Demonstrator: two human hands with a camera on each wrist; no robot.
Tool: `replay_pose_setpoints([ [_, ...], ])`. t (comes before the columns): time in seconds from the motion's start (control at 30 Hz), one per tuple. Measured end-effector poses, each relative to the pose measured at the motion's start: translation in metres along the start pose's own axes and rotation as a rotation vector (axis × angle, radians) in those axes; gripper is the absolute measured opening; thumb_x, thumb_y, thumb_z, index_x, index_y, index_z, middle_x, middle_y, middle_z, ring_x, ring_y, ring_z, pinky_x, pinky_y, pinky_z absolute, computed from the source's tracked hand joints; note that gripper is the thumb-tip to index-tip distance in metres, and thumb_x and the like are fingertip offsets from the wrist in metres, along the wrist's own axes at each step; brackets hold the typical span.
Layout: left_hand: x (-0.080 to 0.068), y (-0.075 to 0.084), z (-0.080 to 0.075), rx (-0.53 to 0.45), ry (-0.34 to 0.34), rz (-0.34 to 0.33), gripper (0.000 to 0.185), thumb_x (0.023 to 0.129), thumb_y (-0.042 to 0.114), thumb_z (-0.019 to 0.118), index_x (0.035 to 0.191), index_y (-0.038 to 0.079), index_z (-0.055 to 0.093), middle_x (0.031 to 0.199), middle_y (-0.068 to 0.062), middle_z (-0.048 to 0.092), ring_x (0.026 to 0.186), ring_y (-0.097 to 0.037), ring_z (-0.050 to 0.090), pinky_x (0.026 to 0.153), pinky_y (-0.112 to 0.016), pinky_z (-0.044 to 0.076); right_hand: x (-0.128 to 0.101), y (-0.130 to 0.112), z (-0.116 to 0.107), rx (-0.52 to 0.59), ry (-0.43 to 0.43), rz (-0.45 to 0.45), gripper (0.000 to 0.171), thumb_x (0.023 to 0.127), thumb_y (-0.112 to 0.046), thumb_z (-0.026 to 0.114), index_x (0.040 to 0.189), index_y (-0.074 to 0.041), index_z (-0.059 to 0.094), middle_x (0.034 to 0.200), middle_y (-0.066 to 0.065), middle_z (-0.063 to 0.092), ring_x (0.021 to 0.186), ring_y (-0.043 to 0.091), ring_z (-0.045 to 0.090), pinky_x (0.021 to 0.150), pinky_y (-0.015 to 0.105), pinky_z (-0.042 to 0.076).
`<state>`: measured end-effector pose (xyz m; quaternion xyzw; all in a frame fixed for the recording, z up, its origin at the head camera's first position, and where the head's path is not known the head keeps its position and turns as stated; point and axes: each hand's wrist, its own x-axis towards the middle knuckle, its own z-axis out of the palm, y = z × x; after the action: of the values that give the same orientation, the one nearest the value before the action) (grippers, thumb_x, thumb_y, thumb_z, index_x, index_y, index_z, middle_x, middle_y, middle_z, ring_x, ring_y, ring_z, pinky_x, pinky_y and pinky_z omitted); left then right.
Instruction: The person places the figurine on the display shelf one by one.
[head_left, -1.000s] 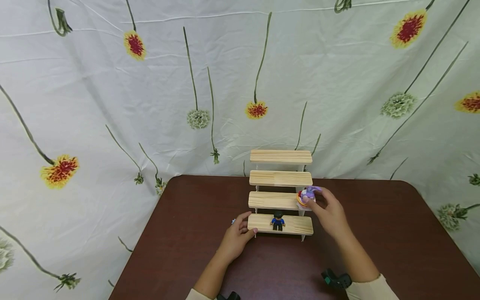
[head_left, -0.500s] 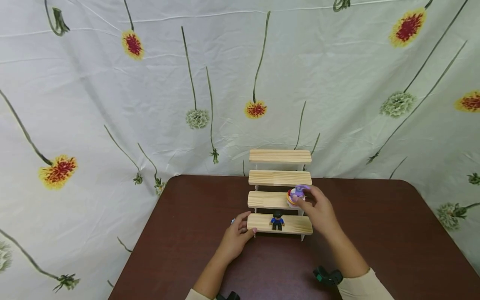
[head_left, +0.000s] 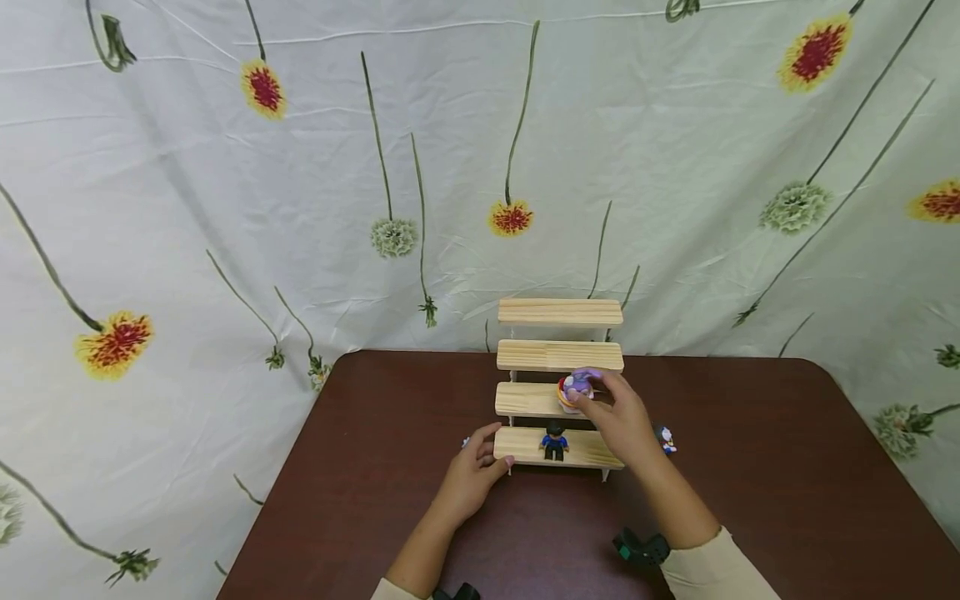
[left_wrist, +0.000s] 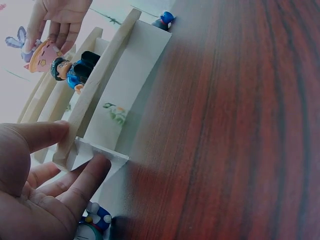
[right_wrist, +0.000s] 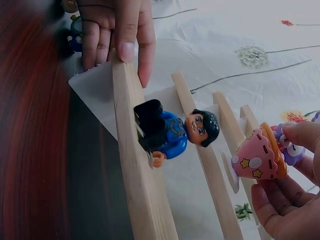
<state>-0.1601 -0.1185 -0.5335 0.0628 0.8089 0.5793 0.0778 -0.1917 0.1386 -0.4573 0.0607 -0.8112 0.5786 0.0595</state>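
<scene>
My right hand pinches a purple toy figure in a pink, star-dotted cup between thumb and fingers. It holds the toy over the second step from the bottom of a four-tier wooden display stand. The toy's base is right at that step in the right wrist view. With thumb on top and fingers against the white side panel, my left hand grips the left end of the lowest step. A toy man in a blue top and black trousers stands on that step, near its middle.
A small blue-and-white toy stands on the table beside my left hand. Another small figure is on the table right of the stand, partly behind my right forearm. A flower-print cloth hangs behind the dark brown table.
My right hand has moved left with the purple-and-pink toy, from the right end of the second step toward its middle. The figure right of the stand has come into sight. My left hand stays put.
</scene>
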Motion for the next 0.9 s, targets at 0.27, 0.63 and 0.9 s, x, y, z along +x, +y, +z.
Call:
replay_pose_setpoints([
  [0.27, 0.0, -0.001, 0.0, -0.017, 0.002, 0.009, 0.064, 0.095, 0.034, 0.072, 0.151, 0.019, 0.044, 0.129, -0.013, 0.068, 0.119, -0.027, 0.066, 0.092, -0.041, 0.055, 0.004, -0.001, 0.009, 0.01, -0.006, -0.002, 0.045, 0.094, -0.032, 0.074, 0.131, -0.012, 0.063, 0.132, 0.01, 0.058, 0.124, 0.027, 0.059, 0.093, 0.023, 0.055],
  [0.63, 0.001, -0.001, 0.001, -0.02, 0.004, 0.013, 0.063, 0.095, 0.033, 0.072, 0.15, 0.019, 0.045, 0.128, -0.014, 0.069, 0.117, -0.026, 0.067, 0.092, -0.039, 0.054, 0.007, -0.005, 0.017, 0.011, -0.001, -0.035, 0.04, 0.093, -0.026, 0.075, 0.128, -0.01, 0.065, 0.128, 0.011, 0.06, 0.12, 0.027, 0.061, 0.092, 0.024, 0.055],
  [0.9, 0.002, -0.003, 0.001, -0.01, 0.005, 0.016, 0.062, 0.095, 0.033, 0.072, 0.149, 0.017, 0.046, 0.127, -0.015, 0.069, 0.116, -0.026, 0.067, 0.09, -0.036, 0.055, 0.009, -0.004, 0.018, -0.015, -0.008, -0.022, 0.04, 0.094, -0.024, 0.074, 0.13, -0.009, 0.063, 0.13, 0.013, 0.059, 0.123, 0.029, 0.06, 0.097, 0.032, 0.056],
])
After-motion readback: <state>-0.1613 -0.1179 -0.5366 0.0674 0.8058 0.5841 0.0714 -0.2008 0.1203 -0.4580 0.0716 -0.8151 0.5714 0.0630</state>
